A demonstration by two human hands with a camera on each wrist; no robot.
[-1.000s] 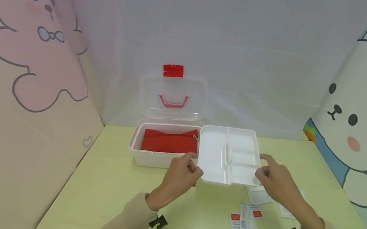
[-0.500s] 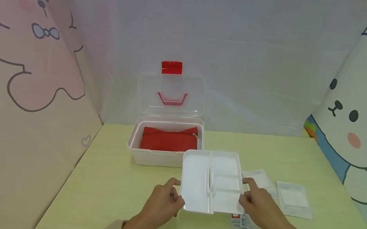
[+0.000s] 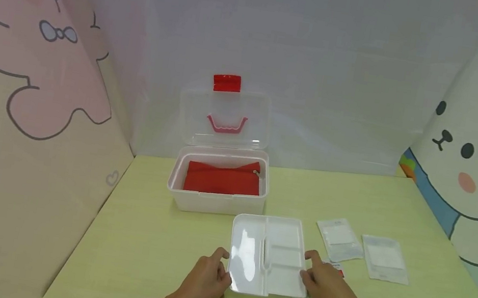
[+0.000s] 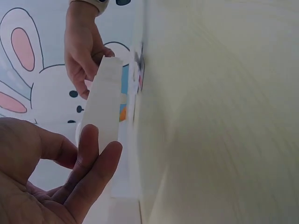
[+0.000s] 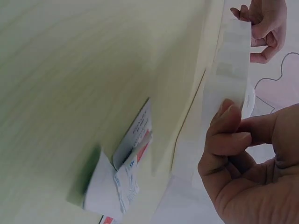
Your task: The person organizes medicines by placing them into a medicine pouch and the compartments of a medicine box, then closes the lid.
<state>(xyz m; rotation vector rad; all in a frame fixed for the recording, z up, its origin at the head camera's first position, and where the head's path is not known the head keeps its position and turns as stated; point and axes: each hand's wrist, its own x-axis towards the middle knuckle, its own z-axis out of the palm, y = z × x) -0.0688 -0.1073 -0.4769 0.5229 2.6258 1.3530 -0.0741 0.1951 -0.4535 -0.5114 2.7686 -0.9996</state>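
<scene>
A white plastic divided tray (image 3: 246,253) is held by both hands just above the table, in front of the box. My left hand (image 3: 206,279) grips its left side, thumb and fingers at the edge; the left wrist view shows fingertips on the tray's side wall (image 4: 106,98). At the opposite side, my right hand (image 3: 331,289) pinches the edge with curled fingers. Behind the tray stands a white box (image 3: 217,203) with a red zip pouch (image 3: 222,178) inside. Several small paper packets (image 5: 126,170) lie below the tray, mostly hidden in the head view.
The box's clear lid (image 3: 222,139) stands raised against the back curtain, with a pink handle and red latch (image 3: 227,83). Two flat white packets (image 3: 340,240) (image 3: 386,258) lie on the table to the right. Printed cloth walls border both sides.
Both hands have brought the tray down and toward me, away from the box's right end. It now covers most of the small packets, and the two flat packets behind have come into full view.
</scene>
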